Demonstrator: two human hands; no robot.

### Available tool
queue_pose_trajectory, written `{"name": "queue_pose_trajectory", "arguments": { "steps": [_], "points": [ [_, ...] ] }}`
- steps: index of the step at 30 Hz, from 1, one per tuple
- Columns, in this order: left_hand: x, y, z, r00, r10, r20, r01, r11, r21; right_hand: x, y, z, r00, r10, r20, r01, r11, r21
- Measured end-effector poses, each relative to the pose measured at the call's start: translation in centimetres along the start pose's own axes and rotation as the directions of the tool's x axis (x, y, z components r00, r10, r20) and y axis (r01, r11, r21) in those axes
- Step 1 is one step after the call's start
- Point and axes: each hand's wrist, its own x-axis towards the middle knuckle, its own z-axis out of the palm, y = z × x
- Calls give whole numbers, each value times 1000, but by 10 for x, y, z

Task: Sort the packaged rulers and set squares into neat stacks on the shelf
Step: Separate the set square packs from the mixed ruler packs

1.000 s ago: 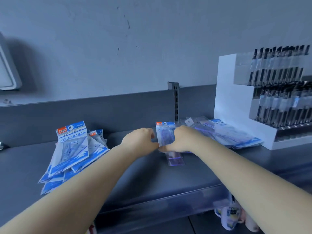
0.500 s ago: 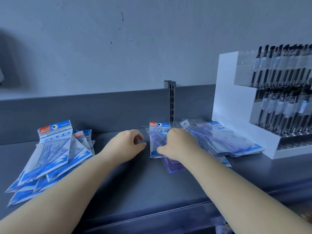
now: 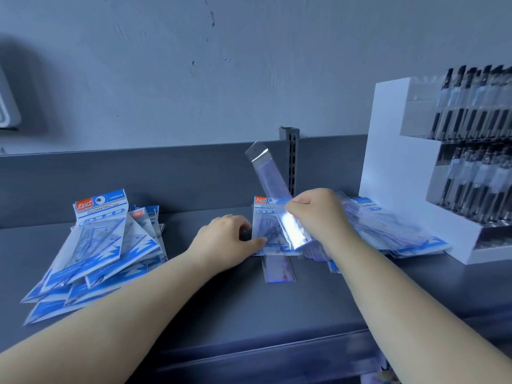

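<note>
Clear plastic shines in my right hand [image 3: 318, 214]: I pinch a packaged ruler [image 3: 273, 189] near its lower half, and it stands up steep, its top end leaning a little to the left, toward the back panel of the shelf [image 3: 194, 295]. Its lower end hangs just above the small middle pile [image 3: 270, 231]. So the long axis of this ruler runs nearly up and down, while the second ruler [image 3: 278, 268], which lies flat under the middle pile and sticks out toward me, runs from front to back.

My left hand [image 3: 225, 239] rests on the shelf just at the left edge of the middle pile, fingers bent, the thumb touching the corner of the pack on top. It seems to hold that pack still.

The set square packs are in a loose fan [image 3: 97, 245] far at my left; the long packs are in the heap [image 3: 388, 228] just behind my right hand, beside the white pen stand [image 3: 393, 162]. I think the held ruler must go there, so the right hand is the nearer one, and I must turn the ruler flat first.
</note>
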Motion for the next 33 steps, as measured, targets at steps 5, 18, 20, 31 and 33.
{"name": "queue_pose_trajectory", "arguments": {
  "steps": [5, 18, 20, 31, 33],
  "points": [
    [5, 19, 10, 993, -96, 69, 75, 962, 263, 5, 4, -2, 994, 113, 11, -113, 973, 201],
    [15, -2, -19, 943, -277, 185, 287, 958, -26, -2, 0, -1, 975, 133, 179, -177, 950, 259],
    [15, -2, -20, 934, -304, 187, 309, 951, 4, -4, -1, -1, 976, 124, 180, -169, 950, 264],
    [4, -7, -47, 973, -227, 49, 226, 871, -437, -13, -31, -7, 971, 117, 207, -191, 901, 389],
    [-2, -12, -63, 968, -251, 28, 208, 731, -650, -16, -43, -2, 963, 110, 246, -212, 872, 441]
  ]
}}
